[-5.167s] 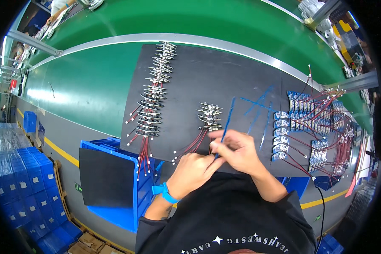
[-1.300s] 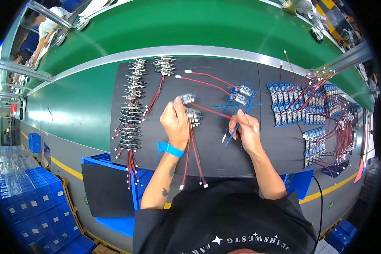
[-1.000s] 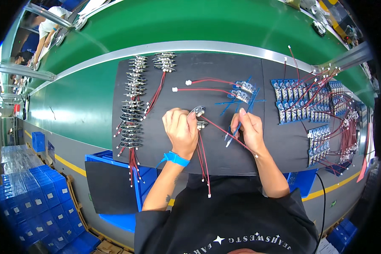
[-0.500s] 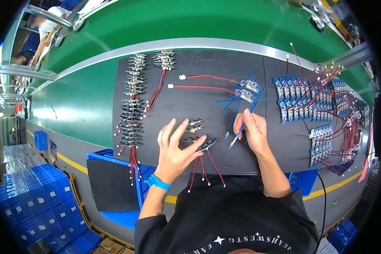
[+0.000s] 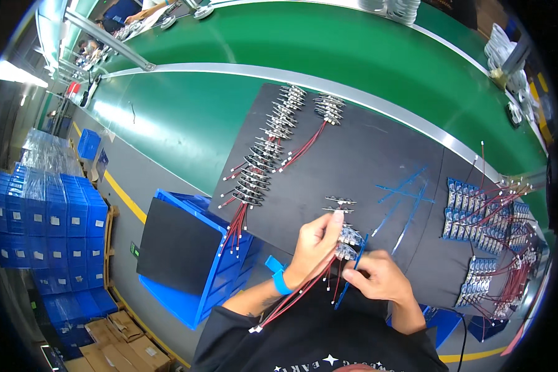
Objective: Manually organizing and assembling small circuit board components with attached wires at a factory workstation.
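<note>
My left hand pinches a pair of small circuit boards, whose red wires with white plugs trail down over my shirt. Beside it, my right hand is closed on a thin blue edge strip that runs along the right side of those boards. Whether the strip is still joined to them I cannot tell. Just beyond my left fingertips lie a few loose boards in a short column. Broken-off blue strips are scattered on the black mat to the right.
Wired boards stand in a long row and a shorter row at the mat's far left. Blue panels of unseparated boards with tangled red wires fill the right. A blue crate stands left of the bench, with stacked blue bins beyond.
My left hand has moved from the loose boards to grip the wired pair, now close to my body. My right hand came nearer too, and other strips stay on the mat. The view has turned.
</note>
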Action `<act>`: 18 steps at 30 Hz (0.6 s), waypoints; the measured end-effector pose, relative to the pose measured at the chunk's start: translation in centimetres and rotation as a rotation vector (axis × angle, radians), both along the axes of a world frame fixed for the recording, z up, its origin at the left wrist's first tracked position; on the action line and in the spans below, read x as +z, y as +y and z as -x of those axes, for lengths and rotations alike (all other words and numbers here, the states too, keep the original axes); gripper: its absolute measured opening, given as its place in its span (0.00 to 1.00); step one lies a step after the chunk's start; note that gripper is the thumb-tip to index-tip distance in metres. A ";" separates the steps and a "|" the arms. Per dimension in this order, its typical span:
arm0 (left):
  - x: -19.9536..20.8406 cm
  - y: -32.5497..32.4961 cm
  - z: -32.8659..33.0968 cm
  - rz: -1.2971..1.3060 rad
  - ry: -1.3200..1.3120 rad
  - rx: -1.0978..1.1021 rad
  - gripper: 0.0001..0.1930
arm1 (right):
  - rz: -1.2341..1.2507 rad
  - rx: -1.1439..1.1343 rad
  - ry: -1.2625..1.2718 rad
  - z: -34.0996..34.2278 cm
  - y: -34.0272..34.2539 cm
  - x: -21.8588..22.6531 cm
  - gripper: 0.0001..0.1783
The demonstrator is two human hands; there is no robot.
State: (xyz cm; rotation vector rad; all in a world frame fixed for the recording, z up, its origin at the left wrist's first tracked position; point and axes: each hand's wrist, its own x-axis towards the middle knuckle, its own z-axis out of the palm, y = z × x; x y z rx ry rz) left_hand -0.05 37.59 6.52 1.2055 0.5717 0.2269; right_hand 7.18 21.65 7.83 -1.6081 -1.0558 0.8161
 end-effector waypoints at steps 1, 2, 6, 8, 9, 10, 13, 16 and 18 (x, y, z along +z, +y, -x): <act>-0.2 -0.1 0.7 -0.145 -0.010 -0.036 0.20 | -0.082 -0.084 0.030 0.0 0.1 -0.4 0.11; 0.0 -0.1 1.2 -0.292 -0.019 -0.073 0.20 | -0.165 -0.169 0.061 0.0 0.1 -0.8 0.10; 0.5 -0.8 1.7 0.000 -0.008 -0.107 0.20 | -0.145 -0.082 0.145 0.1 0.0 -0.4 0.13; -0.6 -1.4 2.1 0.286 0.063 -0.158 0.26 | -0.203 -0.025 0.206 0.3 -0.7 -1.3 0.18; -1.3 -1.5 2.3 0.407 0.100 -0.197 0.26 | -0.222 0.005 0.304 0.6 -0.9 -1.8 0.18; -1.2 -1.4 2.4 0.525 0.147 -0.235 0.27 | -0.245 0.033 0.408 0.7 -1.1 -1.6 0.19; -1.1 -1.5 2.7 0.400 0.169 -0.155 0.28 | -0.171 -0.168 0.212 -0.3 -1.9 -2.3 0.23; -3.6 -0.2 3.6 -0.473 -0.014 0.008 0.20 | 0.052 -0.638 -0.183 -3.3 -3.1 -2.7 0.24; -5.1 1.3 2.6 -0.929 -0.247 -0.032 0.16 | 0.397 -0.720 -0.703 -5.7 -4.8 -3.6 0.18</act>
